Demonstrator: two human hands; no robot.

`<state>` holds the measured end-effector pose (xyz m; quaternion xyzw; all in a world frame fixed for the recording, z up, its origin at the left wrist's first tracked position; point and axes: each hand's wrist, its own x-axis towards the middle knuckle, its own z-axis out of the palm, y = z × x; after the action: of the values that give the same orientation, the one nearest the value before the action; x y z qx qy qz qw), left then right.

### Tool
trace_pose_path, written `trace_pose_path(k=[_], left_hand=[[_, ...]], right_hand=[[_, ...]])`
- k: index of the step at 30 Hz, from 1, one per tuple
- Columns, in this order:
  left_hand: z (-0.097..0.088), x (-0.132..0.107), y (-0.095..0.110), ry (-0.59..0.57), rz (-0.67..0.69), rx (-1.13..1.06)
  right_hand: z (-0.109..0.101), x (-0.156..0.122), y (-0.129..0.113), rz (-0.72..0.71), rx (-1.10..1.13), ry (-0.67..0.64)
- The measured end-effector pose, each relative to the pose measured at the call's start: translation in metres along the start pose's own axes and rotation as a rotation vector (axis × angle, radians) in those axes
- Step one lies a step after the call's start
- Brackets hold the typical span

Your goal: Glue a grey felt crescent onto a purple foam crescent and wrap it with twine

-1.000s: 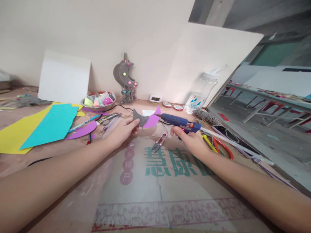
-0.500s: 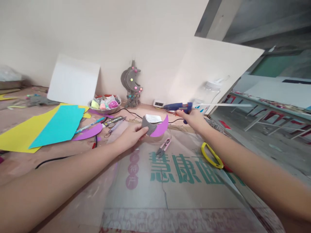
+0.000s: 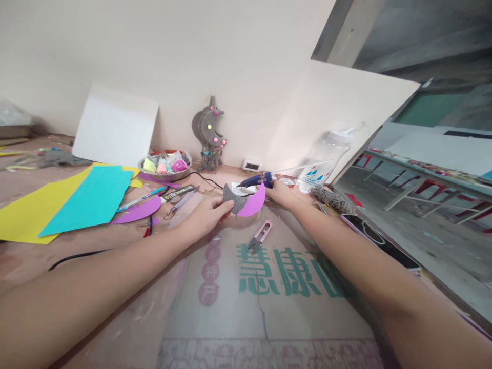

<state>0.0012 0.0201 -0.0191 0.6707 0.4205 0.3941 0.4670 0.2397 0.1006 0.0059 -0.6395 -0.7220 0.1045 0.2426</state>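
My left hand (image 3: 213,212) pinches a purple paper crescent (image 3: 253,202) by its left end, where grey yarn (image 3: 233,200) is wound around it. Just behind the crescent, my right hand (image 3: 282,193) is closed around a blue glue gun (image 3: 255,179). The gun's nozzle points left, over a small white paper (image 3: 239,188), and a long white glue stick sticks out behind it to the right. The crescent's tip partly covers the gun's body. Pink thread snips (image 3: 261,236) lie on the plastic-covered table below the crescent.
A bowl of coloured clay (image 3: 165,166) stands behind yellow and teal sheets (image 3: 88,200). A decorated grey moon (image 3: 209,130) rests near the wall. At the right are a clear bottle (image 3: 323,156), grey yarn (image 3: 332,200) and a phone (image 3: 378,241). A black cord crosses the table.
My right hand has brought the glue gun left and slightly down, close behind the crescent. My left hand keeps the crescent almost still. The yellow-handled scissors are now hidden by my right arm.
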Motion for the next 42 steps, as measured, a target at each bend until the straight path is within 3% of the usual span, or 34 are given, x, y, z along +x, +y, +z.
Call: trace_pose_path(k=[8, 12, 17, 23, 26, 28, 32, 37, 42], left_hand=[[-0.001, 0.001, 0.001, 0.058, -0.022, -0.121], [-0.002, 0.002, 0.001, 0.088, -0.037, -0.202], [-0.003, 0.003, -0.001, 0.115, -0.081, -0.374], [-0.003, 0.005, -0.005, 0.151, -0.076, -0.386], [-0.003, 0.006, -0.007, 0.155, -0.072, -0.367], [-0.002, 0.005, -0.006, 0.139, -0.064, -0.339], [-0.002, 0.0, 0.004, 0.073, -0.017, -0.147], [-0.002, -0.006, 0.011, 0.038, 0.054, 0.1], [-0.004, -0.007, 0.009, 0.028, 0.021, 0.184]], right_hand=[[-0.021, -0.034, 0.014, -0.082, -0.141, 0.104], [-0.023, -0.062, 0.004, -0.174, -0.126, 0.145], [-0.009, -0.091, -0.037, -0.421, 0.14, -0.147], [0.004, -0.117, -0.062, -0.271, 0.225, -0.221], [-0.003, -0.132, -0.068, -0.347, 0.194, -0.23], [-0.009, -0.14, -0.071, -0.486, 0.098, -0.19], [-0.017, -0.142, -0.069, -0.709, -0.077, 0.027], [-0.017, -0.127, -0.058, -0.589, 0.072, 0.166], [-0.015, -0.124, -0.058, -0.472, 0.116, 0.233]])
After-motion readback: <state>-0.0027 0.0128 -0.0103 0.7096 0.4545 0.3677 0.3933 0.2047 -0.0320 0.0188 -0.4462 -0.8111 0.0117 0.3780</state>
